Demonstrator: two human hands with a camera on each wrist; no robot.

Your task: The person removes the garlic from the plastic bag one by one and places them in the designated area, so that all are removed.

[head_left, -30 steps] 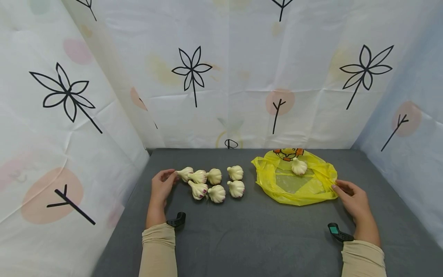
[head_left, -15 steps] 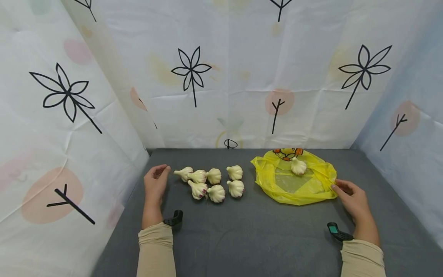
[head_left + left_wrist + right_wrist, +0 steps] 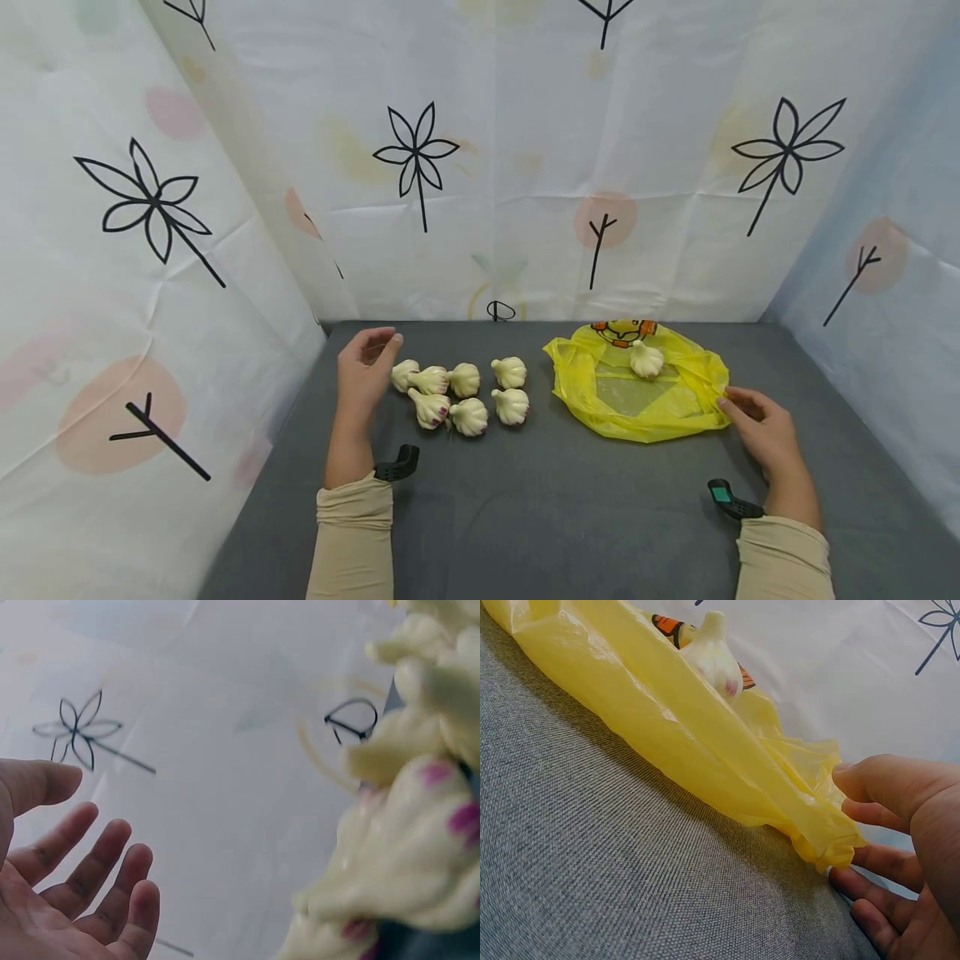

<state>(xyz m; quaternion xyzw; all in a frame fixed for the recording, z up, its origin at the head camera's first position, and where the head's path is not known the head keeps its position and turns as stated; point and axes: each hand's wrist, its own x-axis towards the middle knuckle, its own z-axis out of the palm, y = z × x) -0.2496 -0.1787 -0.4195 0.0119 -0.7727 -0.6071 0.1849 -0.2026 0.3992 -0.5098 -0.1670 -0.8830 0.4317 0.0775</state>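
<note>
My left hand hovers with relaxed, parted fingers just left of several garlic bulbs, holding nothing. In the left wrist view its fingers stand apart from the bulbs, which fill the right side. The stem of the leftmost garlic bulb is hidden behind this hand in the head view. My right hand holds the right edge of a yellow plastic bag, thumb on one side and fingers on the other. One garlic bulb lies on the spread bag, stem upward.
A dark grey cloth covers the table. Patterned white fabric walls off the back and both sides. The garlic bulbs lie in two loose rows left of the bag, which reaches near the back edge.
My left hand first drew away from the leftmost garlic bulb to the left, then moved forward and back to the right. My right hand stays at the bag's edge.
</note>
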